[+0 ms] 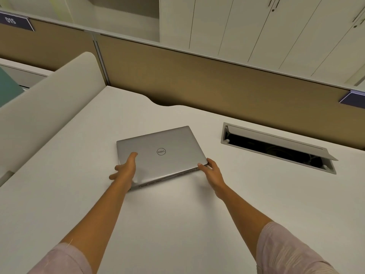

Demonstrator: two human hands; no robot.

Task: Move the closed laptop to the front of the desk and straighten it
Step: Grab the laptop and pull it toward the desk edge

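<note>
Both hands on the closed laptop (160, 153), arms at full stretch. Left hand (125, 171) wraps the near-left corner: thumb lies on the silver lid, the other fingers spread off to the side and down toward the desk (177, 224). Right hand (212, 172) pinches the near-right corner, thumb tip on the lid's edge; the remaining fingers are probably tucked under the base, but that side is hidden from this view. Neither hand is shut into a fist; each grips its corner.

Position: laptop sits mid-desk, skewed, with its right side swung farther from the person than the front edge would call for. Vented edge faces the person. An open cable hatch (276, 147) lies well apart to the right; the tan partition (217, 80) stands behind. Wide bare desk between laptop and the person's sleeves.

Step in hand, as judged: secure the grip, then draw the machine toward the front.

Notes for doing it well:
- Lift the near edge slightly or slide flat with even pull from both corners, so the base does not scrape or twist.
- Keep thumbs light on the lid.
- Rotate during the draw, bringing the right corner back more than the left, until the vented edge runs parallel to the desk front.
</note>
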